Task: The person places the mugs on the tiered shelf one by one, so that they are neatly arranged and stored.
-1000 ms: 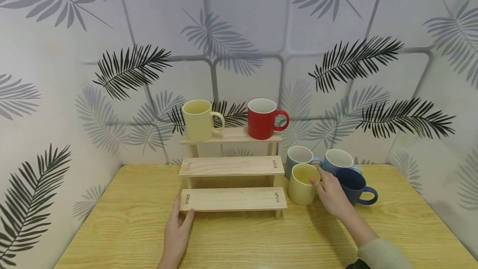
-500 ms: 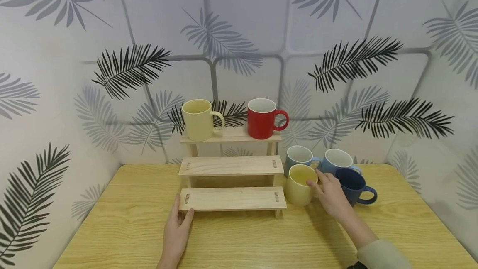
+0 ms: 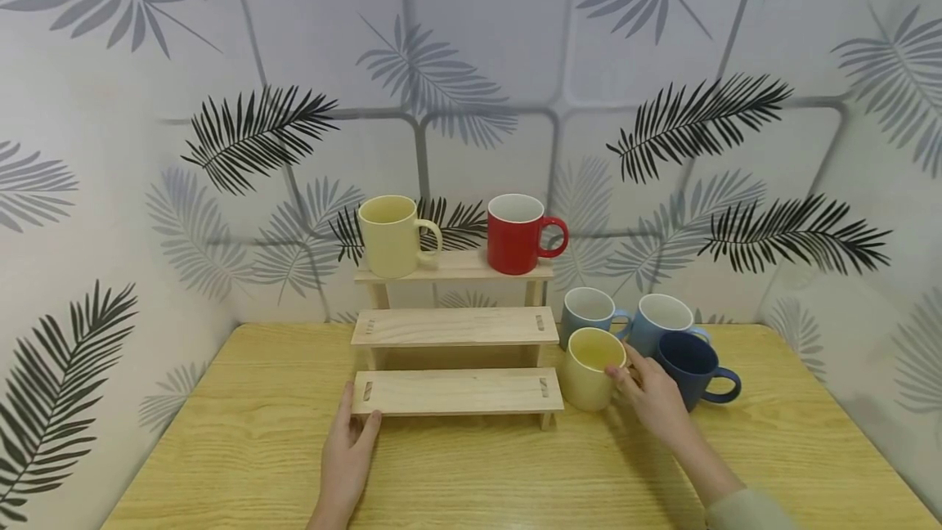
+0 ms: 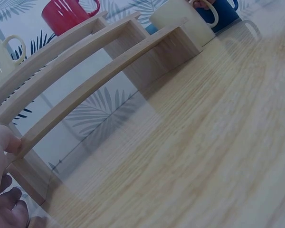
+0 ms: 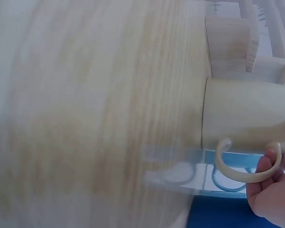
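A three-step wooden rack (image 3: 458, 392) stands on the table. At the left end of its lowest step, my left hand (image 3: 348, 455) grips the board, thumb at the front edge; the left wrist view shows the fingers (image 4: 12, 202) curled beside the rack's leg. A pale yellow mug (image 3: 586, 383) stands upright just right of the rack. My right hand (image 3: 653, 401) holds this mug, and in the right wrist view its fingers pinch the handle (image 5: 240, 177) near the rim. On the top step are another yellow mug (image 3: 390, 244) and a red mug (image 3: 513, 241), handles pointing right.
Close behind the held mug stands a grey-blue mug (image 3: 581, 325), with a light blue mug (image 3: 648, 338) beside it. A dark blue mug (image 3: 684, 375) is right behind my right hand. A leaf-patterned wall covering (image 3: 471, 64) rises at the table's back edge.
The yellow mug in my right hand has shifted slightly left and towards me, away from the mugs behind it. My left hand stays on the rack.
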The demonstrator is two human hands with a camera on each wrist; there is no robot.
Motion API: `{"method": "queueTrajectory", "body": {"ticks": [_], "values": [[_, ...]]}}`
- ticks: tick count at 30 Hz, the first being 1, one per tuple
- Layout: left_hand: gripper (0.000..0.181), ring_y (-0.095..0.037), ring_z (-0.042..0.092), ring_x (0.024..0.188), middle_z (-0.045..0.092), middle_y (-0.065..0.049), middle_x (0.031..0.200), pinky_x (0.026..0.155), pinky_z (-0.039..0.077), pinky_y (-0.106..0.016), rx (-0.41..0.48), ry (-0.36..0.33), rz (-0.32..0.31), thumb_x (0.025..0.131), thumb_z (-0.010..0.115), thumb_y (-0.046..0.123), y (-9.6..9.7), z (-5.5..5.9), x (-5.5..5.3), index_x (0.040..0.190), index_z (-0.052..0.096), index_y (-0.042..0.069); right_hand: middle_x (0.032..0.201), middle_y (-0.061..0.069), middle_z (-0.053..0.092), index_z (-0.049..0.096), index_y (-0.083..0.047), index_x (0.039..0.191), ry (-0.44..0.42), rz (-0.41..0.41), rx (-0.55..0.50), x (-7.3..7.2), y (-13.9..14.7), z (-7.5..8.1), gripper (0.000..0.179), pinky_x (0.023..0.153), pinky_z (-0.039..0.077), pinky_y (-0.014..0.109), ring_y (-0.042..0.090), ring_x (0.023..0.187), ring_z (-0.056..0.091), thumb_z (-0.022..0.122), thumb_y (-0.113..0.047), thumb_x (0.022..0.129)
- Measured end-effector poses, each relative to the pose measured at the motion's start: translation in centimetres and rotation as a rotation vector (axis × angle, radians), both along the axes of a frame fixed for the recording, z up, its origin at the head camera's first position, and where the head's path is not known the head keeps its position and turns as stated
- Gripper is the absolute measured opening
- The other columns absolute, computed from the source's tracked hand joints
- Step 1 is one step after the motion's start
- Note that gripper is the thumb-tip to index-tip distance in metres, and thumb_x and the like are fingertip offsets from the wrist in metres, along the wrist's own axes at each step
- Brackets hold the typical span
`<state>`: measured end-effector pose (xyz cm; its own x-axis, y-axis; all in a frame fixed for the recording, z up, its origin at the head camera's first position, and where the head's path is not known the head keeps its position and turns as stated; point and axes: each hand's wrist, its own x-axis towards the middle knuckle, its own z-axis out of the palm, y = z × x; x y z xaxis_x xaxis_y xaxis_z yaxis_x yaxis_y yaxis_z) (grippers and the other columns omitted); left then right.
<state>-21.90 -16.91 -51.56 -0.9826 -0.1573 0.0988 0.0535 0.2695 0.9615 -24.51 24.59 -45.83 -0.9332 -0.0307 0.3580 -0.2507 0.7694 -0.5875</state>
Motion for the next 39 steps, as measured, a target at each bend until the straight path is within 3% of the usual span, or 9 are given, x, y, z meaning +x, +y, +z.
{"method": "queueTrajectory", "body": {"ticks": [3,8,12,19,23,28,31,35,39], "values": [[0.075,-0.036,0.016,0.141,0.008,-0.02,0.157,0.112,0.025,-0.042,-0.008,0.005,0.002,0.099,0.054,0.031,0.0,0.0,0.1,0.153,0.009,0.007,0.088,0.014,0.057,0.048,0.004,0.137,-0.026,-0.012,-0.061,0.0,0.1,-0.4,0.052,0.078,0.045,0.046,0.028,0.084,0.052,0.058,-0.028,0.096],[0.076,-0.035,0.018,0.141,0.011,-0.018,0.157,0.112,0.025,-0.041,-0.013,0.002,0.011,0.098,0.055,0.035,0.0,0.1,0.2,0.154,0.01,0.007,0.091,0.018,0.06,0.048,-0.002,0.139,-0.077,-0.061,-0.191,-0.2,0.3,-1.3,0.054,0.075,0.042,0.036,0.027,0.084,0.052,0.062,-0.028,0.094],[0.077,-0.034,0.017,0.141,0.01,-0.016,0.157,0.112,0.025,-0.041,-0.012,-0.008,0.013,0.098,0.054,0.038,0.0,0.0,0.1,0.154,0.01,0.008,0.118,0.024,0.06,0.049,-0.001,0.138,-0.074,-0.07,-0.275,-0.4,0.4,-1.7,0.054,0.08,0.043,0.027,0.028,0.097,0.052,0.064,-0.025,0.093],[0.077,-0.035,0.017,0.141,0.011,-0.017,0.157,0.113,0.025,-0.042,-0.019,-0.012,0.015,0.098,0.054,0.039,-0.1,-0.1,0.0,0.154,0.01,0.009,0.13,0.024,0.053,0.047,-0.002,0.14,-0.094,-0.073,-0.34,-0.4,0.6,-1.8,0.055,0.082,0.037,0.012,0.032,0.112,0.052,0.065,-0.023,0.092],[0.078,-0.034,0.017,0.141,0.011,-0.016,0.157,0.112,0.025,-0.043,-0.022,-0.005,0.015,0.097,0.054,0.041,-0.1,-0.3,-0.1,0.154,0.011,0.01,0.131,0.022,0.052,0.047,-0.005,0.14,-0.133,-0.088,-0.452,-0.3,0.5,-1.9,0.055,0.081,0.038,0.007,0.012,0.108,0.053,0.065,-0.024,0.092],[0.078,-0.036,0.019,0.14,0.013,-0.018,0.156,0.112,0.026,-0.043,-0.035,0.0,0.024,0.097,0.055,0.041,-0.1,-0.4,-0.3,0.154,0.012,0.01,0.134,0.017,0.049,0.046,-0.005,0.139,-0.175,-0.105,-0.7,-0.2,0.0,-1.9,0.055,0.081,0.044,0.007,-0.01,0.096,0.049,0.067,-0.022,0.091],[0.076,-0.036,0.019,0.14,0.013,-0.019,0.156,0.112,0.026,-0.043,-0.029,0.002,0.027,0.097,0.055,0.038,-0.1,-0.4,-0.3,0.154,0.012,0.01,0.13,0.006,0.053,0.048,-0.003,0.137,-0.172,-0.112,-0.826,-0.2,-0.2,-1.7,0.055,0.084,0.045,0.009,-0.01,0.099,0.052,0.069,-0.019,0.089],[0.076,-0.035,0.017,0.141,0.011,-0.017,0.157,0.112,0.025,-0.043,-0.01,0.001,0.017,0.098,0.055,0.036,0.0,-0.2,-0.2,0.154,0.011,0.01,0.11,-0.017,0.064,0.049,-0.001,0.133,-0.149,-0.128,-0.968,0.1,-0.3,-1.6,0.053,0.086,0.044,0.008,-0.012,0.1,0.053,0.071,-0.014,0.087],[0.077,-0.034,0.016,0.141,0.011,-0.015,0.157,0.112,0.025,-0.044,-0.009,-0.002,0.01,0.097,0.055,0.038,0.0,-0.1,0.0,0.154,0.011,0.011,0.096,-0.022,0.067,0.051,0.002,0.128,-0.107,-0.132,-1.068,0.6,-0.4,-1.1,0.047,0.085,0.046,0.009,-0.009,0.098,0.056,0.071,-0.007,0.086]]}}
